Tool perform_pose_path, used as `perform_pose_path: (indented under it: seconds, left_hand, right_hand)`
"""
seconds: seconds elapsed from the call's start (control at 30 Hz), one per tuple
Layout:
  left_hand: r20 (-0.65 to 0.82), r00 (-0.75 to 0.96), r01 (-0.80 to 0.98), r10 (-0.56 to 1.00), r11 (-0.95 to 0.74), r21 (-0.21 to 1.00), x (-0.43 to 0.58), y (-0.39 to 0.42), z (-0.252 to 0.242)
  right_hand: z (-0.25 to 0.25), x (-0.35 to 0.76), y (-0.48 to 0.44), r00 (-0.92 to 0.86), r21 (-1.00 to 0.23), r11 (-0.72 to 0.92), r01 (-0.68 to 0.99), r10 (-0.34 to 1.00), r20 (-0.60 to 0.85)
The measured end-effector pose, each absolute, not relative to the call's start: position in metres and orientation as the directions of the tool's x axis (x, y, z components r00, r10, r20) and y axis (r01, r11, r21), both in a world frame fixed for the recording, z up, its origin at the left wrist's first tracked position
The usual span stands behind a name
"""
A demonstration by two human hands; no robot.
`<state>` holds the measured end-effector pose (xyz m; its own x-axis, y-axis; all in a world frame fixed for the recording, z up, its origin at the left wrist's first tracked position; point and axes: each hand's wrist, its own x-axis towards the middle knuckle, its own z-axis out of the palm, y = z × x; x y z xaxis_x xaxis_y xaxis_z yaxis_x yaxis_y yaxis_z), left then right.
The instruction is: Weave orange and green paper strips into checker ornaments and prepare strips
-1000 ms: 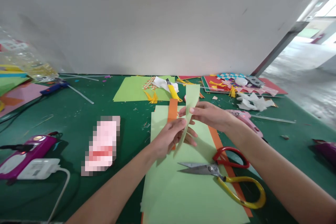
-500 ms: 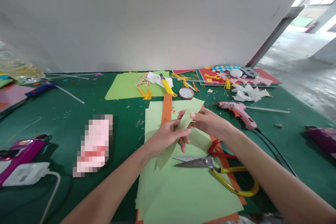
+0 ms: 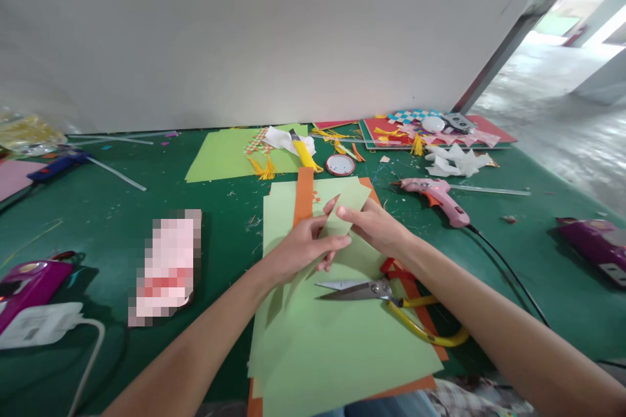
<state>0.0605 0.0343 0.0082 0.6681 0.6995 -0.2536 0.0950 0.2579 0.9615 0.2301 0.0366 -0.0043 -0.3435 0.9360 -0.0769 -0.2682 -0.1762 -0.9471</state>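
My left hand [image 3: 299, 249] and my right hand [image 3: 372, 225] both pinch a small light-green paper piece [image 3: 342, 208] just above a stack of light-green sheets [image 3: 332, 345] on the green table [image 3: 122, 228]. An orange sheet [image 3: 305, 195] lies under the stack and sticks out at its far edge. Scissors [image 3: 386, 296] with one red and one yellow handle lie shut on the stack, just right of and nearer than my hands.
A pink glue gun [image 3: 437, 199] with a black cord lies to the right. A yellow utility knife [image 3: 304, 151], a round lid [image 3: 340, 165], a lime sheet [image 3: 229, 156] and paper crafts [image 3: 430, 133] sit at the back. Purple devices [image 3: 27, 280] [image 3: 594, 241] lie at both sides.
The green piece stood upright as a long strip a second ago; now it lies lower and flatter between my hands. The view has tipped and shifted slightly.
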Motion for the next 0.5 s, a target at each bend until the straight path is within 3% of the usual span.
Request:
perform_pose_path:
  seconds: [0.23,0.5]
  left_hand:
    - [-0.181,0.711,-0.117,0.68,0.369,0.922,0.057,0.038,0.01]
    - [-0.191,0.727,-0.061,0.659,0.339,0.939,0.059,0.037,0.005]
  right_hand:
    - [-0.01,0.244,0.045,-0.517,-0.861,-0.283,-0.422,0.855,-0.027]
    - [-0.006,0.236,0.042,-0.403,-0.902,-0.219,-0.372,0.914,-0.055]
